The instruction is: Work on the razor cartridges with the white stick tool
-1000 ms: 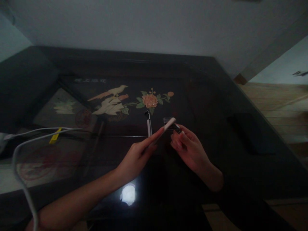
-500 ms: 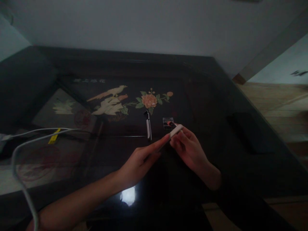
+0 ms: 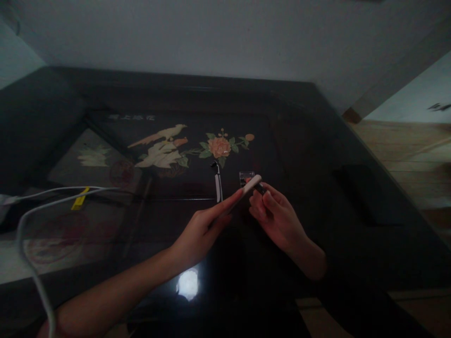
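Observation:
My left hand is closed around a slim razor handle, whose pale end points up and to the right. My right hand pinches a small dark piece, probably a razor head, right by that end; whether the two touch I cannot tell. Just behind the handle's tip lies a small clear plastic case, with something dark and reddish in it, partly hidden. A second razor, black and white, lies on the table left of the case, head away from me. My left hand covers its lower end.
The dark glossy table has a bird-and-flower inlay. A white cable with a yellow tag runs along the left, close to my left forearm. On the right lies a flat dark object. A wall stands behind the table.
The handle's pale end has shifted slightly left and up. My right fingers have moved back from it a little, and the dark piece between them now shows. The second razor and the case stay put.

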